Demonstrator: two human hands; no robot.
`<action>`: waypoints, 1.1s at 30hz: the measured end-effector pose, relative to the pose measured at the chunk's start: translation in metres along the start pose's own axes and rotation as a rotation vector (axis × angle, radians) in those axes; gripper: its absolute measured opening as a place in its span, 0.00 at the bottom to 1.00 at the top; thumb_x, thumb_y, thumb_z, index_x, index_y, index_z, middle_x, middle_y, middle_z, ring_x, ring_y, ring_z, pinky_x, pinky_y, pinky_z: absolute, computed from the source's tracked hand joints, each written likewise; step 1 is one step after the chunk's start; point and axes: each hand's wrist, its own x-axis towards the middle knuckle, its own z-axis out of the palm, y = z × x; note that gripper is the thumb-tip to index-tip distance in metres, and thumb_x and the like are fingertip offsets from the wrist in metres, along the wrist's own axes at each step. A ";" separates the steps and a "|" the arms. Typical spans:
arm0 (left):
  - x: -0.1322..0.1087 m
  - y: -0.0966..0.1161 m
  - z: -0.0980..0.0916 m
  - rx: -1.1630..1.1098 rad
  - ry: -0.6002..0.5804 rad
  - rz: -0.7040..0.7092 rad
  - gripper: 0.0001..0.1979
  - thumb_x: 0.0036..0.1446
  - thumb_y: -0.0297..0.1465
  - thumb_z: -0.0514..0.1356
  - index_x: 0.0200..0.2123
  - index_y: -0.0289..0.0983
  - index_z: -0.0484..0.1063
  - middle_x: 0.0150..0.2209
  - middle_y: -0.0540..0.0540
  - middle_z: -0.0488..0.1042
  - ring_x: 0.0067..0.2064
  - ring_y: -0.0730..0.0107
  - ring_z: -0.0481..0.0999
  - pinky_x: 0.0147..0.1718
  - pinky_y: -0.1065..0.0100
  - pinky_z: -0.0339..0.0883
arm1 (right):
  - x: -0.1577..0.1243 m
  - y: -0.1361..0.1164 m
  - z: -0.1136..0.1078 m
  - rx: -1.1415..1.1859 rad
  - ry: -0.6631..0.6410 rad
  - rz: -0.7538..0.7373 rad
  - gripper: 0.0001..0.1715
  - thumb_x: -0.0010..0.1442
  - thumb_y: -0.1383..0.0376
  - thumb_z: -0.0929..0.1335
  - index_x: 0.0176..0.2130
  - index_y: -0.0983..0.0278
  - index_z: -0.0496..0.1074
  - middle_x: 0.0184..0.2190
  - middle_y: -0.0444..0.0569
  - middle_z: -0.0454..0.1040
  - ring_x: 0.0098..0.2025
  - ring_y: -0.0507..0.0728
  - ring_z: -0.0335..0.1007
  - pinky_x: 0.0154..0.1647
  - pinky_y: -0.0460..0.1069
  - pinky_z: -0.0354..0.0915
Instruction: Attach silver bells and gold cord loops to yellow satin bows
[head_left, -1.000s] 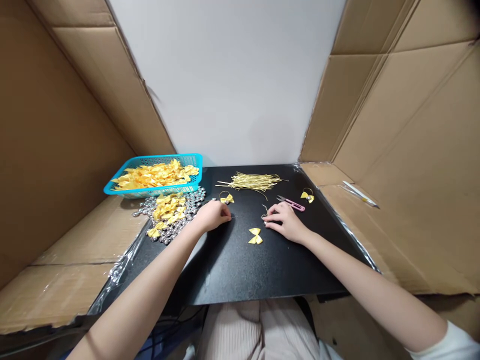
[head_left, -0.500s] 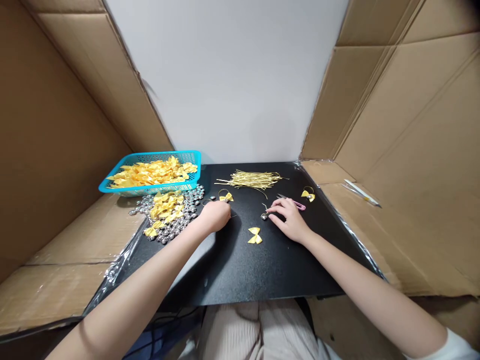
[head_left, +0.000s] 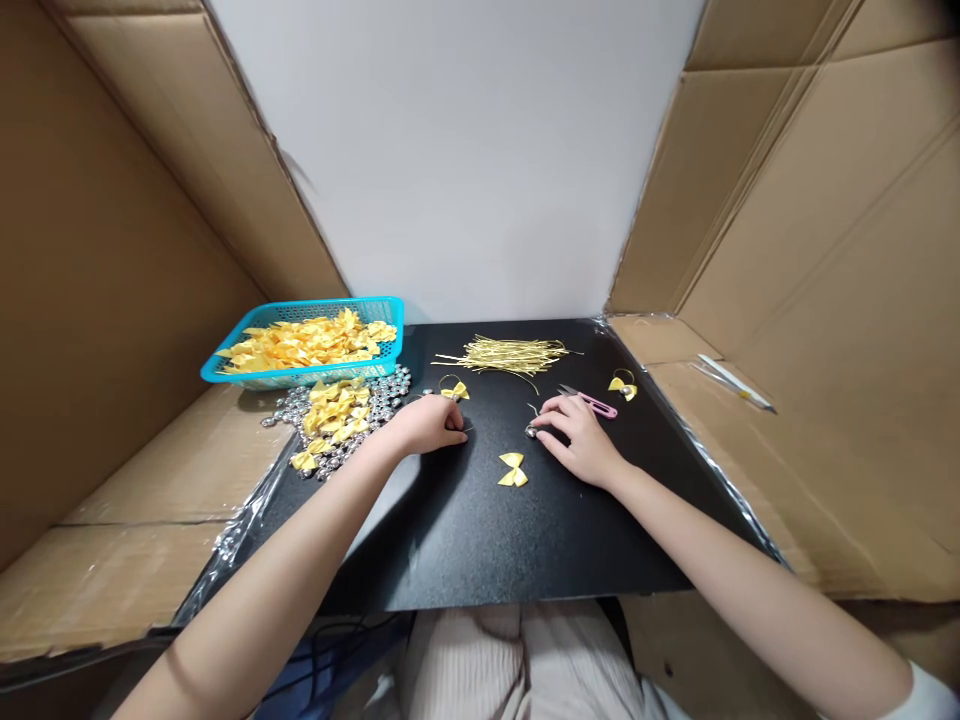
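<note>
My left hand (head_left: 433, 425) is closed beside the pile of silver bells, its thumb against the curled fingers. A thin line pokes out near the thumb tip, too fine to name. My right hand (head_left: 576, 438) rests on the table, thumb and forefinger pinched at a short gold cord with a silver bell (head_left: 531, 432) at its lower end. Between the hands, closer to me, lies a yellow bow (head_left: 513, 469). Just behind my left hand is a bow with a cord loop (head_left: 455, 390). Pink-handled thread snips (head_left: 600, 405) lie right behind my right hand.
A blue basket (head_left: 300, 380) full of yellow bows stands at the back left. Before it, several bows (head_left: 334, 405) lie on silver bells (head_left: 337, 462). Gold cords (head_left: 510, 354) lie at the back. Another looped bow (head_left: 622, 388) sits right. Cardboard walls (head_left: 825, 250) flank the black table (head_left: 465, 560).
My left hand has turned slightly, and its thumb now shows along the near side. My right hand keeps its pinch at the bell and cord. The whole view has shifted a little.
</note>
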 end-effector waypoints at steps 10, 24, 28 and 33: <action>0.014 0.029 -0.020 0.168 -0.068 -0.115 0.17 0.63 0.35 0.59 0.53 0.36 0.69 0.53 0.41 0.72 0.49 0.59 0.75 0.46 0.54 0.72 | 0.000 0.008 -0.004 0.047 0.048 0.069 0.08 0.63 0.64 0.65 0.38 0.61 0.75 0.40 0.51 0.72 0.45 0.60 0.67 0.51 0.60 0.63; 0.016 0.027 -0.018 0.241 -0.143 -0.074 0.16 0.62 0.35 0.60 0.51 0.36 0.70 0.51 0.42 0.73 0.48 0.60 0.75 0.46 0.54 0.72 | -0.001 0.006 -0.005 0.079 0.045 0.103 0.08 0.63 0.64 0.65 0.37 0.62 0.75 0.39 0.51 0.71 0.45 0.60 0.67 0.52 0.59 0.63; 0.016 0.025 -0.022 0.234 -0.104 -0.118 0.14 0.60 0.37 0.61 0.46 0.35 0.73 0.47 0.42 0.76 0.46 0.60 0.77 0.44 0.56 0.73 | -0.001 0.006 -0.005 0.088 0.043 0.108 0.08 0.62 0.64 0.65 0.37 0.61 0.75 0.39 0.51 0.71 0.46 0.60 0.67 0.52 0.59 0.63; 0.019 0.031 -0.030 0.213 -0.064 -0.166 0.13 0.47 0.36 0.68 0.36 0.37 0.78 0.38 0.39 0.80 0.47 0.50 0.79 0.41 0.63 0.72 | -0.001 0.007 -0.005 0.094 0.041 0.118 0.07 0.62 0.64 0.65 0.37 0.60 0.74 0.39 0.50 0.71 0.46 0.60 0.68 0.52 0.59 0.63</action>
